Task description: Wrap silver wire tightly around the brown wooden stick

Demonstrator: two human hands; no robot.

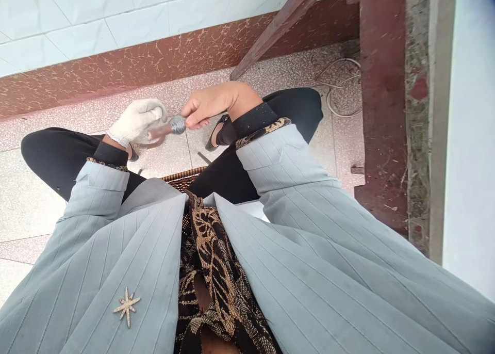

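My right hand point(212, 103), bare, pinches the end of a short brown rod, perhaps a wooden handle point(159, 132), where grey wire point(178, 124) is wound round it in a thick band. The rod points left and slightly down from my fingers. Close by on the left, my left hand point(137, 121) wears a white knitted glove. Its fingers are curled closed beside the rod, and what they hold is hidden and slightly blurred. A thin curved brownish strip point(149, 145) shows just under the glove. Both hands are in the air between my knees.
My knees in black trousers point(50, 155) spread to both sides. Beneath me shows a woven seat edge point(183, 177). A tiled wall point(135, 13) stands ahead, with a slanting wooden pole point(270, 31). To the right are a dark red wooden frame point(382, 111) and a coiled cable point(332, 103) on the speckled floor.
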